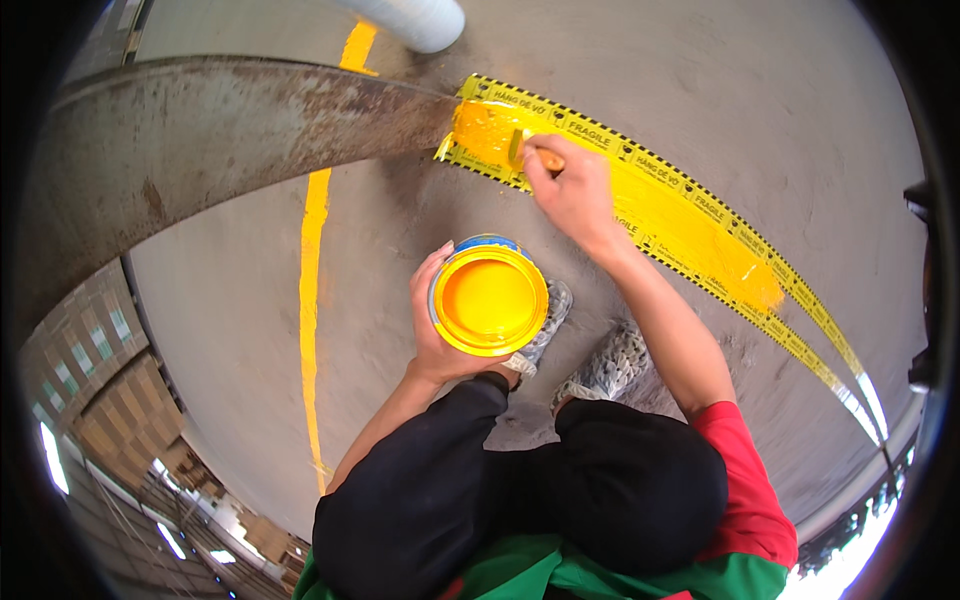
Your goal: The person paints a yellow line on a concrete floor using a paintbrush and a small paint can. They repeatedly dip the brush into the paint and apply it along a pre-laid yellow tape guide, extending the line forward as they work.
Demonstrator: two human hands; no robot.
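My left hand point(428, 325) is wrapped round a can of yellow paint point(488, 303), held upright above the floor in front of my knees. The can is open at the top, with paint smeared round its rim. In my right hand point(577, 190) is a paintbrush point(546, 158), gripped by its wooden handle. Its bristles touch the wet yellow stripe point(690, 225) near the stripe's far left end. Two strips of yellow and black printed tape point(650, 165) border the painted band and run on past it to the right.
A rusty steel beam point(240, 140) reaches from the left to the stripe's end. Beyond it stands a pale round post point(425, 22). A thin yellow line point(312, 270) crosses the grey concrete floor point(220, 330) on the left. Stacked brown cartons point(115, 390) stand far left. My patterned shoes point(610, 362) are close below the stripe.
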